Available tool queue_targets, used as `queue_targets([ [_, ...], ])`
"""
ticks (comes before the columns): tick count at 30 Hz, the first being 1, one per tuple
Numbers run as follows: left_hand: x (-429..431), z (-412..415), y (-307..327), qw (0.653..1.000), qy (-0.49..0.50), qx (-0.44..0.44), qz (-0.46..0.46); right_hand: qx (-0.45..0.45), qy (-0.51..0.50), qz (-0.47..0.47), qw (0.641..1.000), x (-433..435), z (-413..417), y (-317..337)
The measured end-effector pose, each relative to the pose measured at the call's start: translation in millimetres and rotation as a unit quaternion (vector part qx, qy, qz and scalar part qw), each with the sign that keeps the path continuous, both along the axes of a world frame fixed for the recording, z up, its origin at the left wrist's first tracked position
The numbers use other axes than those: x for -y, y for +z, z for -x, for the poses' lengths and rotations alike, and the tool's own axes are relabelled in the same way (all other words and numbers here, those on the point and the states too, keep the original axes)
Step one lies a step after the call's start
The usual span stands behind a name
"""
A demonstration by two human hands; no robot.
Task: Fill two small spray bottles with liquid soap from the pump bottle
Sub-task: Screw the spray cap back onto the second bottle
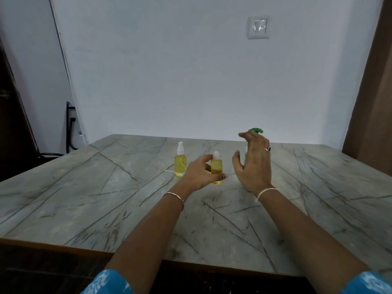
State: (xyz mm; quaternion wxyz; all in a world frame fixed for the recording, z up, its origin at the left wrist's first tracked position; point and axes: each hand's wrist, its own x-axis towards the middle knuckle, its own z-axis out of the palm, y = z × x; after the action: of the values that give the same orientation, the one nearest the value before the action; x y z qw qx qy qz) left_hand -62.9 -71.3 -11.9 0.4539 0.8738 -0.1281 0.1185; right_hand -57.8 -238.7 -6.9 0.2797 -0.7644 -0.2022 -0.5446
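The light is dim, flat and cool; the pale bluish wall (191, 71) reads evenly grey, with shadows only faint and soft. A small glare sits on the white plastic switch plate (258, 27). My right hand (253, 164) is smeared by motion (the fingertips most), and the small clear bottle of yellow liquid (216, 166) that my left hand (197, 174) grips looks soft. The grey veined stone-look tabletop (84, 198) bows at its edges.

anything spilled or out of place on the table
No spill shows. The small bottle in the left hand looks to have no spray top, and a thin white tube lies loose on the table beside the capped bottle.
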Motion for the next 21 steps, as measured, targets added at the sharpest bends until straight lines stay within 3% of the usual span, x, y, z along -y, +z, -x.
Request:
queue_targets([
  [4,-20.4,14.1,-0.8,1.0,0.013,-0.019,0.001,-0.091,0.053,0.061,0.993,-17.7,10.1,-1.5],
  [10,-66.7,27.5,-8.0,0.996,0.074,-0.035,-0.026,-0.335,0.018,0.178,0.925,-47.0,1.9,-7.3],
  [15,-94.9,35.8,-7.1,0.994,0.1,-0.033,-0.022,-0.429,0.06,0.17,0.885,-74.7,-14.1,-14.6],
  [21,-117.1,39.8,-11.3,0.992,0.111,-0.047,0.028,-0.458,0.036,0.142,0.877,-97.4,-21.1,-19.6],
])
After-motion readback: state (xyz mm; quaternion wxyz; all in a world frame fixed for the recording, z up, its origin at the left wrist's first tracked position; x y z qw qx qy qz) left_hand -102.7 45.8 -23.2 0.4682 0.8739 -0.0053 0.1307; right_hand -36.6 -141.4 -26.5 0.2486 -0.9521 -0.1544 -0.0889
